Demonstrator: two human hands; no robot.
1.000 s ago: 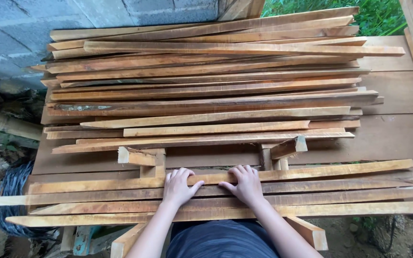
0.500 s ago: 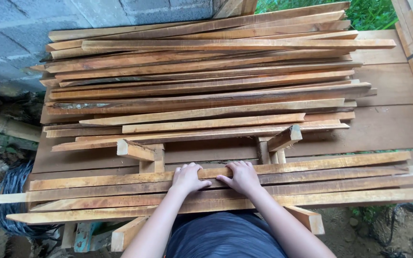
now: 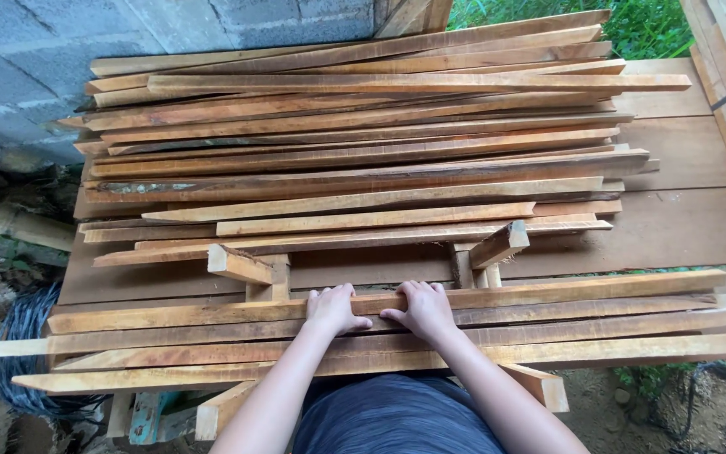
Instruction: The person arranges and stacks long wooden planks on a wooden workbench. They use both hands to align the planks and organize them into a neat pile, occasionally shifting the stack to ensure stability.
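Left hand [image 3: 334,308]: palm down, fingers curled over the far edge of the top slat [image 3: 548,294], gripping it. Thumb points toward 3 o'clock, nearly meeting the other hand.

Right hand [image 3: 423,308]: just beside the left, at its 3 o'clock; palm down, fingers hooked over the same slat's far edge, gripping it.

Top slat: long, narrow strip of reddish-brown wood, lying crosswise from 9 to 3 o'clock under both hands, which sit near its middle. It is the farthest piece of the near bundle.

Near bundle [image 3: 212,345]: several similar slats lying side by side and partly overlapping, at 6 o'clock of the hands, running under the forearms. Ends uneven; one pale end juts out at far 9 o'clock.

Wooden brackets [image 3: 245,267]: two short block assemblies at 11 and 1 o'clock of the hands, standing between the near bundle and the far pile.

Far pile [image 3: 363,143]: large loose stack of long slats at 12 o'clock, laid roughly parallel, some skewed.

Desk [image 3: 682,219]: plank surface carrying all the wood, bare at 2 o'clock.

Block wall [image 3: 35,59]: grey, at 10 o'clock.

Grass [image 3: 649,25]: green patch at 1 o'clock, beyond the pile.
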